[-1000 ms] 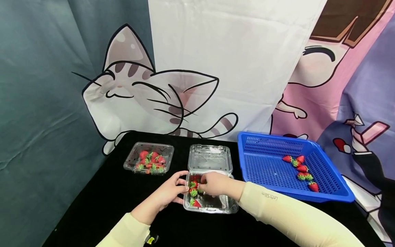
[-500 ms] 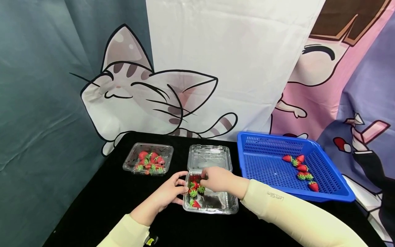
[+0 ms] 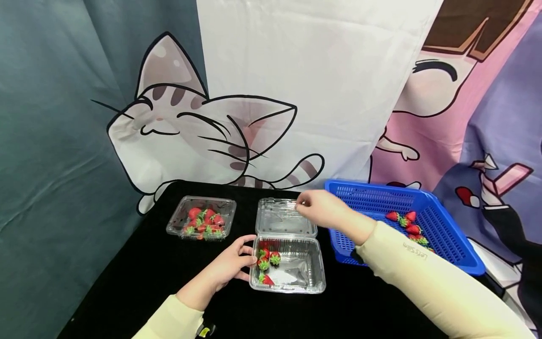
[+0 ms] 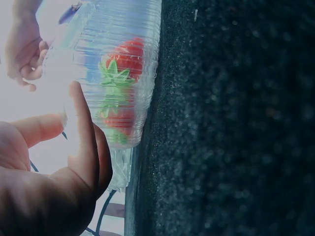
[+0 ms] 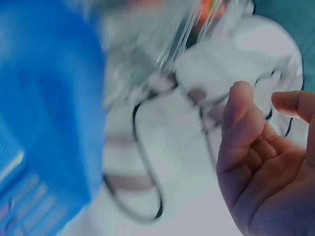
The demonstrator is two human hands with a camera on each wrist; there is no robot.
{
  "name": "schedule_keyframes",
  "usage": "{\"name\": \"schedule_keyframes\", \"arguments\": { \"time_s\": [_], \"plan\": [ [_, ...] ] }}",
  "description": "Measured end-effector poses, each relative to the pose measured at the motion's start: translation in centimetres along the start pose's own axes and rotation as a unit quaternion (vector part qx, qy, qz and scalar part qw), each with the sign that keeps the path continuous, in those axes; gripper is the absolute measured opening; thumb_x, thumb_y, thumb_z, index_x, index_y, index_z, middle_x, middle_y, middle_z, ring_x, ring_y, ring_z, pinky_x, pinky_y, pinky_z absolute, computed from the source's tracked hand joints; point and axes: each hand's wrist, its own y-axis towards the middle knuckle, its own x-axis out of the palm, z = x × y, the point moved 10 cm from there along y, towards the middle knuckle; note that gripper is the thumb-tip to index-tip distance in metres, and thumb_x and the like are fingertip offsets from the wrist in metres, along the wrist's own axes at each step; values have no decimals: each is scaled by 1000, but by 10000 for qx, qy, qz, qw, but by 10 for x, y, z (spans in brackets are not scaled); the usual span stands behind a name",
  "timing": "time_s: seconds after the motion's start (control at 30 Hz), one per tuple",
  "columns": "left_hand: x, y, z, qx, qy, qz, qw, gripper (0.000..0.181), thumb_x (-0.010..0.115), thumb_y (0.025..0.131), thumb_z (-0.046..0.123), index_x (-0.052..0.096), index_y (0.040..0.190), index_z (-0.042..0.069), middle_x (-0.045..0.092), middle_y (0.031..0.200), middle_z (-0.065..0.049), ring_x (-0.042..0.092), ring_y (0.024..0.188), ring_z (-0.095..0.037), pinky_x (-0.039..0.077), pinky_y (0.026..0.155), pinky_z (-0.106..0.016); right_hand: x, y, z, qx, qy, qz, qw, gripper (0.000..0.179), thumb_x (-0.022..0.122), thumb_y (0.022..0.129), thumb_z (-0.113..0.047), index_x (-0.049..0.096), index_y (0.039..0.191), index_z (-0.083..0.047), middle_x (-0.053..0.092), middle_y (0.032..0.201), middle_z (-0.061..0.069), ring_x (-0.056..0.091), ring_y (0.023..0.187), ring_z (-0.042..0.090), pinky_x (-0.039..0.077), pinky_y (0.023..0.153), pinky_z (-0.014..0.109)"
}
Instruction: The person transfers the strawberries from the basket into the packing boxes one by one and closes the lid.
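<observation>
I see a clear plastic box (image 3: 300, 273) on the table (image 3: 237, 310), which has a black cloth over it. The box is thin and shiny, with corners that are rounded. Its lid (image 3: 283, 219) is see-through too, and it lies back right behind the box. A few strawberries (image 3: 263, 263) sit inside, over on the left side. They are red and pointy, with green leafy tops.

The person's left hand (image 3: 230, 263) is spread wide and touches the left side of the box. The right hand (image 3: 323, 207) is up in the air near the lid and the blue basket (image 3: 360, 188). Its fingers are loosely bent and it has nothing in it. The basket is hard plastic, full of little holes, and more strawberries (image 3: 412, 229) lie toward its right side. Well to the left is another clear box (image 3: 178, 226) with a heap of red berries (image 3: 207, 220) in it. Both sleeves (image 3: 423, 282) are pale yellow and look smooth.

The left wrist camera shows what the head camera can't: from low down, the box wall has lots of thin ridges, and berries show red and green through it. The black cloth looks fuzzy there. The right wrist camera is blurry, but it shows the inside of the right hand, with a gap between thumb and first finger.
</observation>
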Motion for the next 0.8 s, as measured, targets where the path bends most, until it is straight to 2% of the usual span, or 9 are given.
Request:
{"name": "schedule_keyframes", "arguments": {
  "time_s": [0.17, 0.33, 0.43, 0.6, 0.8],
  "plan": [
    [-1, 0, -1, -1, 6, -1, 10000, 65, 60, 94, 4, 31, 151, 8, 50, 119, -20, 61, 92, -26, 60, 66, -43, -34, 9, 50, 209, -46, 320, 9993, 26, 57, 97, -28, 70, 108, -9, 71, 90, 3, 65, 67, 14, 54, 72, 38],
    [-2, 0, -2, -33, 41, 16, 10000, 64, 60, 94, 4, 31, 151, 7, 50, 118, -20, 62, 92, -25, 60, 65, -43, -55, 13, 110, 525, -646, 618, 9946, 28, 56, 95, -29, 71, 105, -8, 71, 100, 9, 63, 86, 25, 51, 81, 48],
    [-2, 1, -2, -26, 33, 16, 10000, 65, 60, 94, 4, 31, 151, 7, 51, 118, -20, 62, 91, -25, 60, 65, -42, -60, 11, 146, 762, -835, 595, 9918, 30, 55, 95, -29, 70, 107, -6, 70, 103, 13, 63, 91, 29, 50, 82, 52],
    [-1, 1, -1, -43, 23, -7, 10000, 65, 60, 94, 4, 30, 152, 7, 51, 118, -20, 62, 92, -25, 61, 65, -42, -61, 4, 206, 1105, -999, 427, 9879, 34, 55, 96, -29, 68, 111, -1, 69, 104, 17, 62, 88, 31, 49, 80, 56],
    [0, 3, -1, -45, 7, -20, 10000, 64, 60, 94, 4, 31, 151, 7, 51, 117, -20, 63, 92, -26, 61, 65, -42, -58, -9, 264, 1486, -1094, 309, 9823, 32, 56, 94, -29, 65, 102, 1, 66, 91, 15, 60, 82, 33, 48, 72, 57]
  ]
}}
